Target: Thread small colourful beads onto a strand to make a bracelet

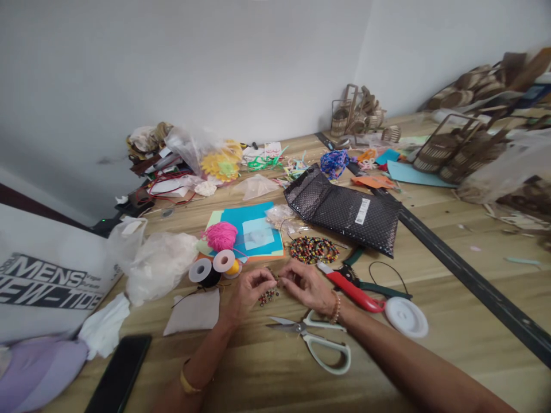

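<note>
Both hands meet over the middle of the wooden table (430, 223), fingertips almost touching. The left hand (247, 289) has its grip pinched together on something too small to make out, and the right hand (307, 285) likewise has thumb and fingers closed on a tiny item just beside it; whether they share one strand cannot be told. Directly below the fingertips lies a small cluster of coloured beads (267, 296) on the table. A bracelet sits on each wrist.

Just beyond the right hand lies a larger coil of strung multicoloured beads (313, 250). To its right are red-handled pliers (350, 288), and near them a white round lid (406, 316). White-handled scissors (316, 338) lie close to the person, under the right forearm, blades pointing left.

Left of the hands stand a black thread spool (203, 272) and a second spool (227, 263) with a pale end, touching each other. Behind them sits a pink ball of yarn (220, 236) at the edge of blue paper sheets (247, 226). A pale fabric piece (194, 312) lies near the left hand, and a dark phone (120, 373) rests at the near left edge. A black padded mailer (344, 211) with a white label lies farther back on the right. Woven baskets (447, 150) stand at the far right, well apart from the hands.
</note>
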Demonstrator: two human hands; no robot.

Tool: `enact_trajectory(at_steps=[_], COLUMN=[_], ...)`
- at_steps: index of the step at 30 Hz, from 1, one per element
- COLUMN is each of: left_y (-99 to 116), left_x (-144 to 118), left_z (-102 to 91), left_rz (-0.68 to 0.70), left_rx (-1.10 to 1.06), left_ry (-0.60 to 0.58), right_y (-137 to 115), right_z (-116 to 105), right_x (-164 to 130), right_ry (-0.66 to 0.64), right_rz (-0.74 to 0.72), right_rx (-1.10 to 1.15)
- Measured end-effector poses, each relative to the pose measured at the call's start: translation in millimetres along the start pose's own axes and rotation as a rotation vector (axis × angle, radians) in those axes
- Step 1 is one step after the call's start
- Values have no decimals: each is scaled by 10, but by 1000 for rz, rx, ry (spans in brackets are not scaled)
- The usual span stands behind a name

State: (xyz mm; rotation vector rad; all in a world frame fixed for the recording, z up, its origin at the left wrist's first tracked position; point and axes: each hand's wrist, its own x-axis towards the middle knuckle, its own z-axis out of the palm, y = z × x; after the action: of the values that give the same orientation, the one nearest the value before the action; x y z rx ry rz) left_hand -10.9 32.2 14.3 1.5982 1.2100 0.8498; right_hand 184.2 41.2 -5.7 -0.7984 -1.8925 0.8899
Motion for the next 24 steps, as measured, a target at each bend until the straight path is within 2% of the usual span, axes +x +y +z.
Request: enact_trajectory(at_steps=[7,12,16,21,24], left_y=[180,157,150,188,179], left_x=[-48,-53,-53,-40,-35], left_z=[2,-13,-46,-101,-91], left_rz=[153,28,12,-61,-51], left_rx=[232,281,277,137,191], left_ry=[136,28,-47,-36,6], right_y=[1,21,35,33,15], right_z=[1,2,17,27,12], right_x=[-11,-19,-20,-19,-13], right_ry=[-8,-17,-8,21,12], right_rz=[70,110,127,135,147], right_rx=[28,36,72,87,103])
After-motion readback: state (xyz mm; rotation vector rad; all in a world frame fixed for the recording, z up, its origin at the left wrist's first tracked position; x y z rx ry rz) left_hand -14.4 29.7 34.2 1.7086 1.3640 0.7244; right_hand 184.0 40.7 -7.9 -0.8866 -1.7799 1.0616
